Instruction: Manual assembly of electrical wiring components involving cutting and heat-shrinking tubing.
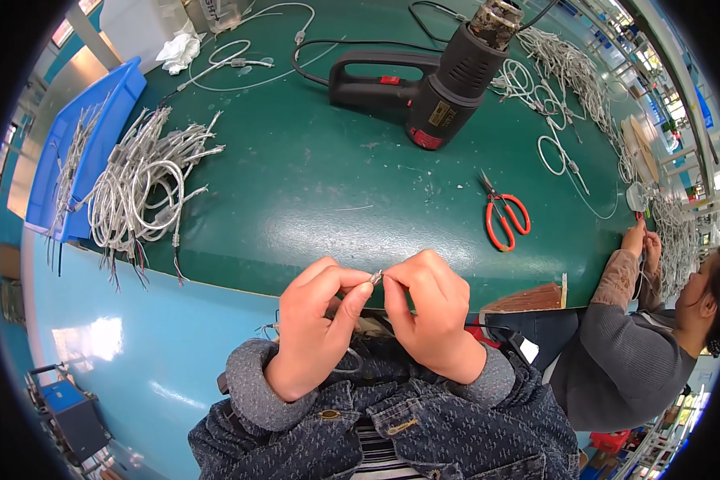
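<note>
Just over the near edge of the green table, my left hand [318,316] pinches the stripped end of a cable [375,278] between thumb and forefinger. The rest of this light grey cable seems to run down behind that hand toward my lap. My right hand [434,308] meets it from the other side, its thumb and forefinger closed at the tip of the same end. The fine strands there are too small to tell apart. Beyond my right hand lie small scissors [502,212] with red handles, blades slightly apart and pointing away.
A black heat gun [448,88] stands nozzle-up at the back. At left, a bundle of grey cables [148,180] leans by a blue bin [88,132]. More cables [568,68] pile up at far right. A co-worker [632,352] sits at right, handling a cable.
</note>
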`<state>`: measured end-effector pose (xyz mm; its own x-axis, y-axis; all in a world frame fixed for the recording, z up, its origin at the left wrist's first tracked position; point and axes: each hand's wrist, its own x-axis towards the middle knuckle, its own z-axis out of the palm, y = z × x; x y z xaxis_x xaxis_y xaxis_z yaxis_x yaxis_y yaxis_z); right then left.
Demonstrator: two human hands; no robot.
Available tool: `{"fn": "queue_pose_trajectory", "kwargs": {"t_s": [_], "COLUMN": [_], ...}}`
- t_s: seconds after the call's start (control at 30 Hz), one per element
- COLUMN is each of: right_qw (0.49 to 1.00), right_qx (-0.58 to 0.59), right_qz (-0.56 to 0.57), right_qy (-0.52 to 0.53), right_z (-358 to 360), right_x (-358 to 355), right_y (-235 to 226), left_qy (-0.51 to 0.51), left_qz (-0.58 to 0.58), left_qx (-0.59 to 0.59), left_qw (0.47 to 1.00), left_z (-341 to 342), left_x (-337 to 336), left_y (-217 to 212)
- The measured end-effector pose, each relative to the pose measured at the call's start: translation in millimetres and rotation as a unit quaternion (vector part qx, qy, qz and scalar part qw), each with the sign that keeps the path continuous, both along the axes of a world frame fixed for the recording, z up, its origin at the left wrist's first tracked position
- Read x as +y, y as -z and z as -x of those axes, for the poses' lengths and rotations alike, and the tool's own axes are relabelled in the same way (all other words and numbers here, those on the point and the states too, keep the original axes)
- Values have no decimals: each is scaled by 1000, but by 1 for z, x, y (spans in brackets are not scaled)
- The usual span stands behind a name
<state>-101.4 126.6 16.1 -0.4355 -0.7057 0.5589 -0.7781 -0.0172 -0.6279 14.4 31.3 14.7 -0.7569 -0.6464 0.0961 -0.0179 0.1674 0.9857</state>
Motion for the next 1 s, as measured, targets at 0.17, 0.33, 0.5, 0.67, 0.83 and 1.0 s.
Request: {"fn": "queue_pose_trajectory", "kwargs": {"t_s": [0.17, 0.33, 0.5, 0.67, 0.83, 1.0], "right_qw": [999, 915, 832, 784, 622, 528], "right_qx": [42, -397, -532, -586, -739, -803], "right_qz": [10, -53, -88, -127, -98, -81], "right_qy": [3, -54, -128, -160, -241, -266], "right_z": [6, 22, 23, 30, 27, 19], "right_x": [-2, 5, 5, 5, 6, 9], "right_y": [-2, -16, -25, -26, -15, -11], "left_qy": [17, 26, 35, 51, 68, 78], "left_qz": [23, 47, 23, 24, 41, 22], "left_qx": [-2, 16, 32, 36, 49, 50], "left_qw": [1000, 998, 999, 998, 996, 995], "left_z": [0, 1, 0, -3, -4, -6], "left_x": [-2, -3, -1, -2, -3, -1], "left_y": [2, 3, 2, 1, 3, 2]}}
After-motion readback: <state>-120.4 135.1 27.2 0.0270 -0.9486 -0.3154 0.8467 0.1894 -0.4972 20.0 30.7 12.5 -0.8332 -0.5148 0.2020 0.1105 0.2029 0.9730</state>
